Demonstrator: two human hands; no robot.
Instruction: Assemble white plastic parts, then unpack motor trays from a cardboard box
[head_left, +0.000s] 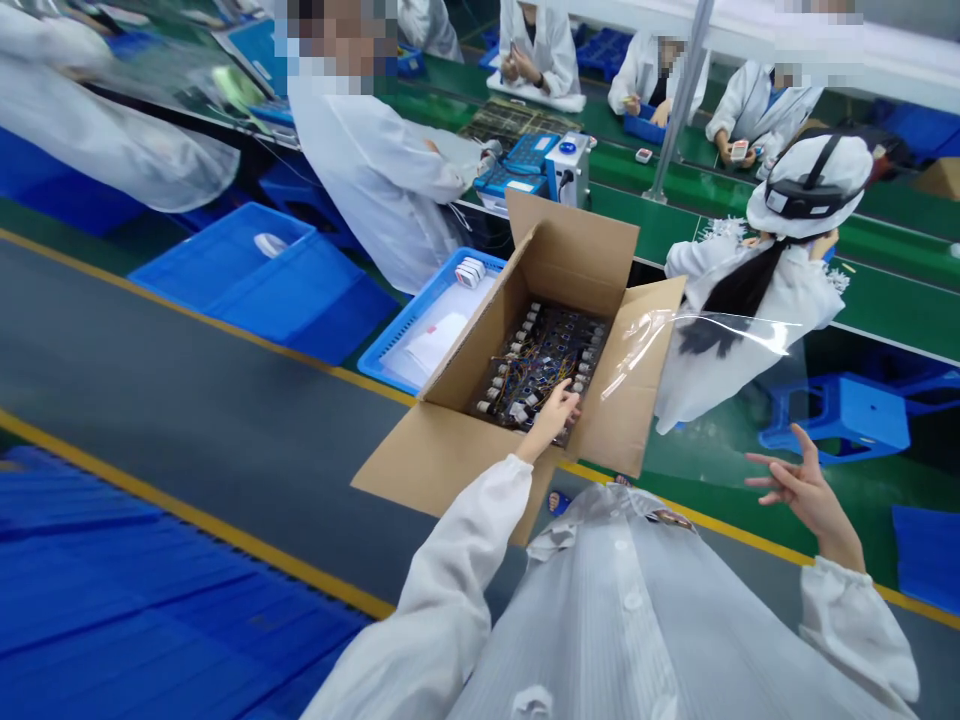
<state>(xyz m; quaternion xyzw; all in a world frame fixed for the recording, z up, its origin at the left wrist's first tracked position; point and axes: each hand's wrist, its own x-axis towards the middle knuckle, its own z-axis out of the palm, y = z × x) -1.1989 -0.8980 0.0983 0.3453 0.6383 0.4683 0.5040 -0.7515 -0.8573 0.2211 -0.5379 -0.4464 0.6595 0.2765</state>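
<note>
My left hand (553, 418) reaches over the near side of an open cardboard box (459, 350), its fingers partly stretched out above the contents. I cannot tell whether the fingertips touch anything. Inside lies a layer of small electronic assemblies (546, 355) with white cylindrical parts and coloured wires. To the right, my right hand (806, 490) is raised in the air with fingers spread, and I see nothing held in it. A clear plastic sheet (720, 335) shows between the box and that hand; whether the hand touches it is unclear.
A blue tray (386, 350) with white parts stands left of the box. Beyond are blue crates (232, 270) and a green workbench (622, 205) with co-workers in white coats. One co-worker (720, 370) sits close on the right, near a blue stool (874, 415).
</note>
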